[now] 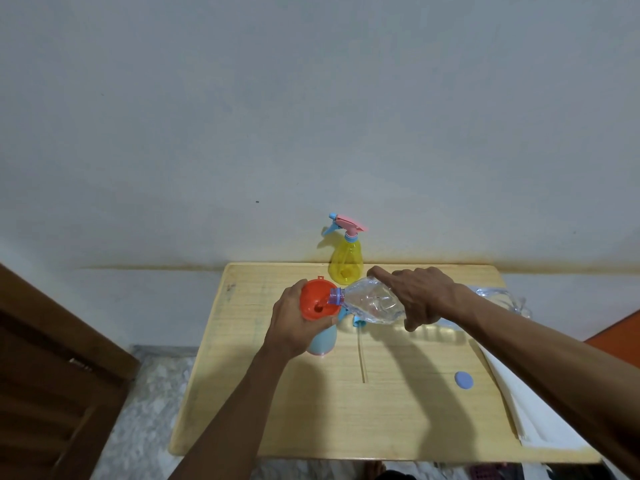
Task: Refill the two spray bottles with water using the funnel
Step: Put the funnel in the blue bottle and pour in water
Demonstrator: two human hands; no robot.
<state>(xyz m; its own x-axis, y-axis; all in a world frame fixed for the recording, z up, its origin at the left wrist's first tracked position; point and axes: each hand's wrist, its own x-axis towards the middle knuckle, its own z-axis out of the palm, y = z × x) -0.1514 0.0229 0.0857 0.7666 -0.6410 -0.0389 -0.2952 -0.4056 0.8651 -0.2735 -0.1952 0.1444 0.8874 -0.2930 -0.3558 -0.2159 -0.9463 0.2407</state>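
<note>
My left hand (pixel 294 320) is wrapped around the rim of the orange funnel (pixel 317 299) and the neck of the pale blue spray bottle (pixel 323 341) under it, steadying both on the wooden table (pixel 311 410). My right hand (pixel 422 296) grips the clear water bottle (pixel 374 304) around its body, tipped nearly flat so its purple mouth hangs just over the funnel bowl; my forefinger lies stretched along the top while the other fingers curl round. This thin plastic is soft and crumples under my grip, so I judge it best held at its thicker base end, lightly, or a squeeze will send water out in a surge. The funnel is light and only sits in the neck, so it would tip without my left hand. The blue bottle is stiff and gets heavier and steadier as it fills. The yellow spray bottle (pixel 345 265), 1 of the 2 to fill, stands at the far edge with its pink and blue trigger head on. A blue cap (pixel 464 380) lies near my right forearm. The blue part just beside the funnel may be the removed sprayer head, though it is mostly hidden.
</note>
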